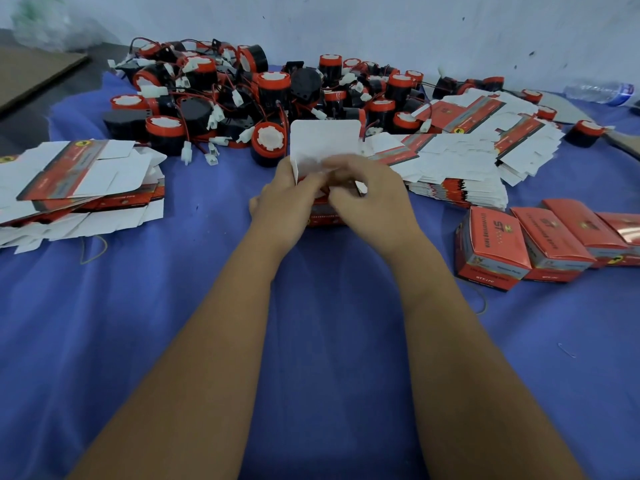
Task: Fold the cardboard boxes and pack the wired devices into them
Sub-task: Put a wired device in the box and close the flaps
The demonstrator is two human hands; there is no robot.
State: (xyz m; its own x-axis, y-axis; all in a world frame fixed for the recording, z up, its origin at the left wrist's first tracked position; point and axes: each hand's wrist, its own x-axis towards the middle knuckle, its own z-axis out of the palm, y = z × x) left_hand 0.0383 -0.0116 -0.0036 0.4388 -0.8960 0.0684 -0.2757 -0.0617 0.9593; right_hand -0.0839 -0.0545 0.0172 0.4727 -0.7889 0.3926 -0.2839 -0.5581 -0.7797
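A red cardboard box [323, 213] stands on the blue cloth at the centre, its white lid flap [323, 140] raised upright. My left hand [287, 199] grips the box's left side. My right hand [370, 195] has its fingers curled over the box's open top, pinching at a flap; what lies inside is hidden. Behind the box is a heap of black and red wired devices [242, 95] with white connectors.
Flat unfolded boxes lie in a stack at the left [79, 181] and another at the right [474, 161]. Several closed red boxes [540, 240] stand in a row at the right. A plastic bottle [599, 90] lies far right. Blue cloth [329, 323] covers the surface.
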